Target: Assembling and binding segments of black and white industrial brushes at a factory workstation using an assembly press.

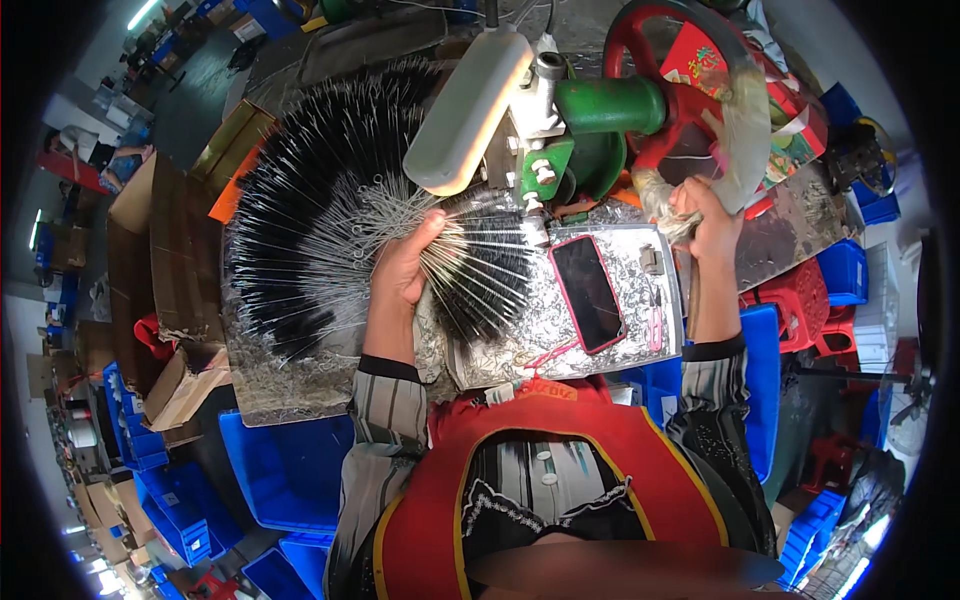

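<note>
My left hand (404,264) is closed around a fanned bunch of thin wire brushes (478,280), its thumb lying across their wire stems. Their black-bristled ends spread toward the foot of a green hand press (600,108). A large heap of similar brushes (300,215) lies to the left, black bristles outward and looped wire ends toward the middle. At the right, my right hand (712,218) is wrapped round a grip bound in pale material (657,196) at the lower side of the press's red handwheel (619,45).
A white lamp (470,110) hangs over the brushes. On the worktop, a red-edged phone (587,295) and small red-handled snips (655,322) lie right of the left hand. Cardboard boxes (180,260) stand left; blue bins (285,470) and red stools (795,300) surround the bench.
</note>
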### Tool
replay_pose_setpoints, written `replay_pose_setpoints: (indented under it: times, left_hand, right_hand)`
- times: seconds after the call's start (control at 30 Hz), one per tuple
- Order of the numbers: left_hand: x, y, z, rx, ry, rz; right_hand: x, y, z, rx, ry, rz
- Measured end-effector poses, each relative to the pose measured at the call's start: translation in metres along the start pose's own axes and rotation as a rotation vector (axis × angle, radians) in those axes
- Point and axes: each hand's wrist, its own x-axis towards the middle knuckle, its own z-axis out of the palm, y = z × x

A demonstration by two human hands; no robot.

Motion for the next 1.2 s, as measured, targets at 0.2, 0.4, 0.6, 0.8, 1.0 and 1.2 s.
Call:
replay_pose_setpoints:
  times: [0.2,0.4,0.6,0.8,1.0,1.2]
  left_hand:
    - [-0.007,-0.004,-0.006,0.013,-0.046,0.136]
    - [-0.004,-0.001,-0.016,-0.117,-0.093,0.143]
    - [-0.002,-0.006,-0.023,-0.181,-0.058,0.152]
    - [-0.002,-0.006,-0.021,-0.176,-0.040,0.142]
    - [0.000,-0.008,-0.022,-0.176,-0.017,0.157]
    - [-0.001,-0.008,-0.022,-0.191,-0.014,0.161]
  right_hand:
    - [0.000,-0.045,0.031,-0.240,0.106,0.227]
    - [0.005,-0.030,0.010,-0.163,0.059,0.138]
    - [0.002,-0.034,0.021,-0.215,0.062,0.160]
    - [0.004,-0.028,0.010,-0.176,0.034,0.105]
    - [0.014,-0.050,0.013,-0.282,0.038,0.216]
    - [0.014,-0.046,0.009,-0.248,-0.028,0.113]
